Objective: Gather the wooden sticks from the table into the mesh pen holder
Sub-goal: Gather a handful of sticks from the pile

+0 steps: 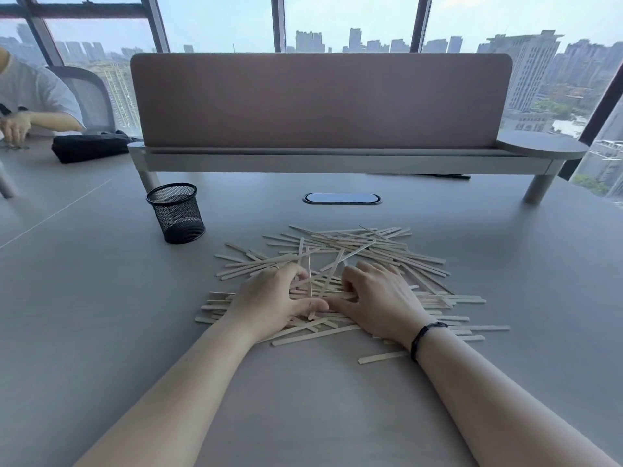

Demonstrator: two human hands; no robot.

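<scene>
A loose heap of pale wooden sticks point(377, 251) lies spread on the grey table point(101, 298), in front of me. My left hand point(269, 298) and my right hand point(377, 298) rest side by side on the heap's near part, fingers curled around a bunch of sticks between them; a few sticks stand tilted up between the fingers. The black mesh pen holder point(176, 212) stands upright to the far left of the heap, with nothing visible inside it.
A brown desk divider on a raised grey shelf point(320, 102) runs across the back. An oval cable port point(342, 198) sits behind the heap. At the far left another person's hand point(15, 128) is on the table, next to a black bag point(91, 146).
</scene>
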